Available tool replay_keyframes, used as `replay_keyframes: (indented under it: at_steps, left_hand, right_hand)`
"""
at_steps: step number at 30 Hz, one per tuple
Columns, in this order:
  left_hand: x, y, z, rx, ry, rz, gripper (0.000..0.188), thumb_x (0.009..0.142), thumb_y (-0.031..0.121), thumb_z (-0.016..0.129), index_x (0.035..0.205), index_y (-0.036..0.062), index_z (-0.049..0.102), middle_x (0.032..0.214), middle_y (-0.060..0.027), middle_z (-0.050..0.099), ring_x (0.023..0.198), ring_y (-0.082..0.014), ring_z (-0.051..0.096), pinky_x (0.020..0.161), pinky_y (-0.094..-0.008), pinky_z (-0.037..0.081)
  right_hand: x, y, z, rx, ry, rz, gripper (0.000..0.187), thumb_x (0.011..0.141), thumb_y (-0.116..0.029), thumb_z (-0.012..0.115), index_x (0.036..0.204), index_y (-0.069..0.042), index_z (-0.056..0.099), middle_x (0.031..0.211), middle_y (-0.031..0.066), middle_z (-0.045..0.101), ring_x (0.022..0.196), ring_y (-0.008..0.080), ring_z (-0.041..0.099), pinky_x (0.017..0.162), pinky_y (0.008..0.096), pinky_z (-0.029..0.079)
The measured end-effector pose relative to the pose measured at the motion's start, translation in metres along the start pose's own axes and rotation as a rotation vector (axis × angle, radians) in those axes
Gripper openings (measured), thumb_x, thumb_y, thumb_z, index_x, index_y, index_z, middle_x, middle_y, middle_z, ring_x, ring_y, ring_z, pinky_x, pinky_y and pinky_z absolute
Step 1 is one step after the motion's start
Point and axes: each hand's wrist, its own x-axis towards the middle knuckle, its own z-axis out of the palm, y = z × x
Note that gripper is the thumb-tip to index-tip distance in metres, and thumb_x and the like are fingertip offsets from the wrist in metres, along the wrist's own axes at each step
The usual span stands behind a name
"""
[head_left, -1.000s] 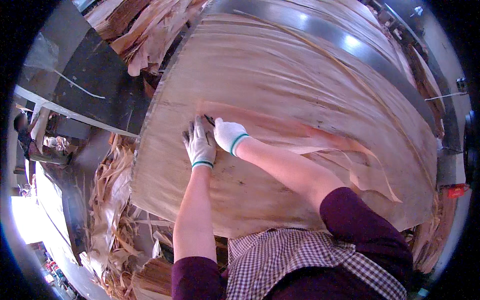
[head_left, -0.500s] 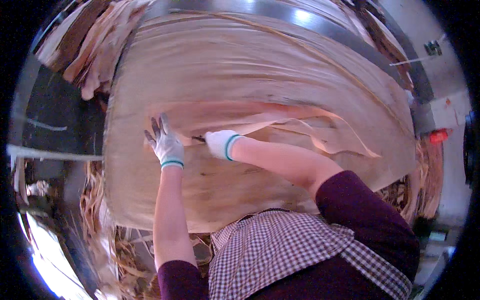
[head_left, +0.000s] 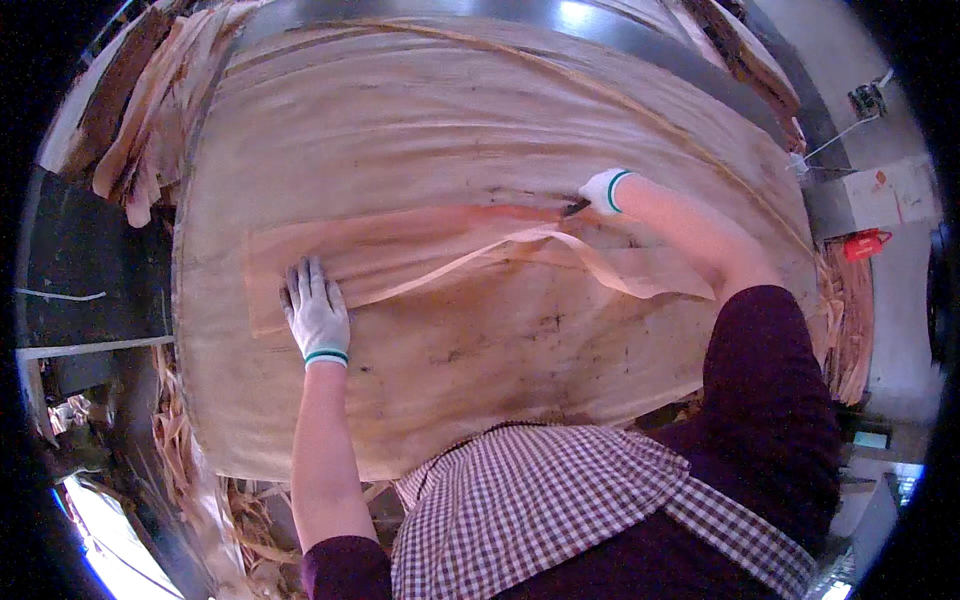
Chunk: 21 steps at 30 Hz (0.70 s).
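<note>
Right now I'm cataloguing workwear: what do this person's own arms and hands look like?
The left hand and right hand each wear a white fabric glove with a narrow green band at the wrist. The left glove's fingers look greyish. Both forearms are bare up to dark purple fabric sleeves.

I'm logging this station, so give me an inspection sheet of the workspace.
Surface: broad brown veneer sheet, wrinkled, dark-marked.
Work items: reddish veneer piece lying on it; curled pale strip; small dark tool, type unclear.
Clutter: ragged veneer scraps at lower left.
Hands: gloved left hand resting on the reddish veneer piece; gloved right hand gripping the small dark tool.
Cables: thin white cord at upper right.
Surroundings: layered veneer at upper left; red object at right.
</note>
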Motion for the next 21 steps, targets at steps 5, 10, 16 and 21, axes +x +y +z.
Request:
replay_keyframes:
  at_steps: [5,10,16,21]
  left_hand:
    - [0.007,-0.007,0.006,0.015,-0.03,-0.027,0.046,0.09,0.029,0.044,0.133,0.0114,0.041,0.139,-0.0096,0.038,0.132,-0.0285,0.029,0.11,-0.0456,0.017]
    - [0.008,-0.005,-0.001,-0.07,0.002,-0.004,0.046,0.089,0.028,0.046,0.132,0.0128,0.043,0.139,-0.0108,0.038,0.131,-0.0315,0.029,0.109,-0.0481,0.018]
    - [0.004,-0.006,-0.007,-0.125,0.025,-0.008,0.044,0.088,0.028,0.047,0.129,0.0118,0.047,0.139,-0.0128,0.038,0.129,-0.0346,0.031,0.108,-0.0507,0.019]
    - [0.003,-0.007,-0.005,-0.091,-0.043,-0.021,0.045,0.088,0.028,0.047,0.131,0.0135,0.045,0.141,-0.0094,0.035,0.131,-0.0321,0.028,0.109,-0.0486,0.017]
  right_hand:
    - [0.042,-0.072,-0.088,0.275,0.695,-0.289,0.03,0.088,-0.028,0.048,0.107,-0.006,0.053,0.094,0.0209,0.062,0.089,0.0399,0.058,0.078,0.0489,0.046]
    - [0.051,-0.235,-0.201,0.249,0.684,-0.56,0.031,0.089,-0.032,0.046,0.105,-0.007,0.055,0.092,0.0184,0.064,0.087,0.0374,0.061,0.076,0.0476,0.047]
    - [0.08,-0.333,-0.242,0.167,0.636,-0.648,0.03,0.089,-0.03,0.045,0.105,-0.009,0.059,0.099,0.0163,0.064,0.092,0.0342,0.062,0.079,0.0447,0.048]
    - [0.085,-0.268,-0.173,0.239,0.647,-0.525,0.032,0.09,-0.032,0.043,0.103,-0.007,0.058,0.096,0.0189,0.064,0.09,0.0373,0.061,0.078,0.0476,0.048]
